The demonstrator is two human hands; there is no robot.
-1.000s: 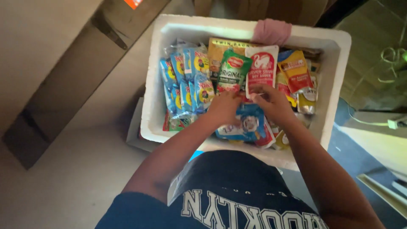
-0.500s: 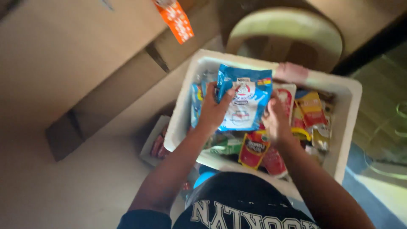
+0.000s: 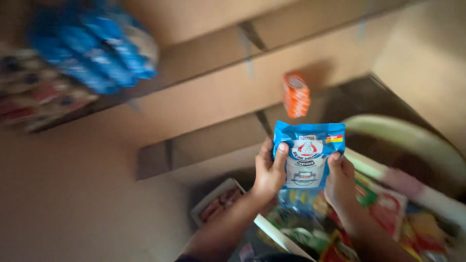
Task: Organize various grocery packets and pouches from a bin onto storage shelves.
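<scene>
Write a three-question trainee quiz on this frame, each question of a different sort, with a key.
1. True or false: both hands hold the blue and white pouch.
2. Multiple choice: the orange packet is seen (A) above the pouch, (B) inside the white foam box, (C) in the left hand.
3. Fill in: the right hand grips the pouch's lower ____ corner as seen in the picture.

Key:
1. True; the left hand's thumb lies across the front of its left edge.
2. A.
3. Right.
</scene>
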